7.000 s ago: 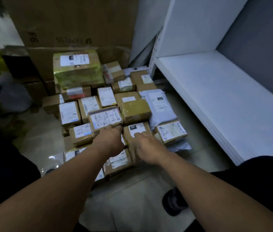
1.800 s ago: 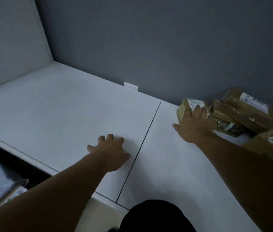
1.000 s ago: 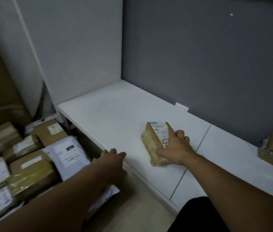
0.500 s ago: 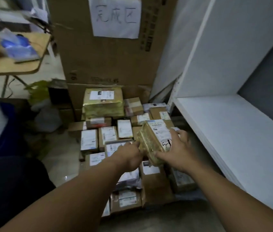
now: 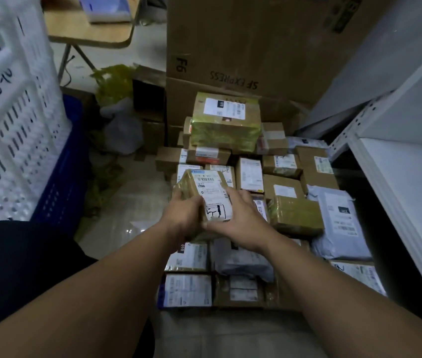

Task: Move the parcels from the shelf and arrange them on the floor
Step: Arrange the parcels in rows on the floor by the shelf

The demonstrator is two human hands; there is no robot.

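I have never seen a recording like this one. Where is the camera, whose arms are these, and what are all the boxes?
There is no machine here. A person wears a camera on the head, so the one picture looks forward and down along that person's arms. The left hand and the right hand together grip one small taped parcel with a white label, over the others. Below it, many parcels lie close together on the floor: brown boxes, a bigger box in yellowish tape at the back, and a grey mailing bag on the right. The white shelf stands at the right edge, a white crate at the left.
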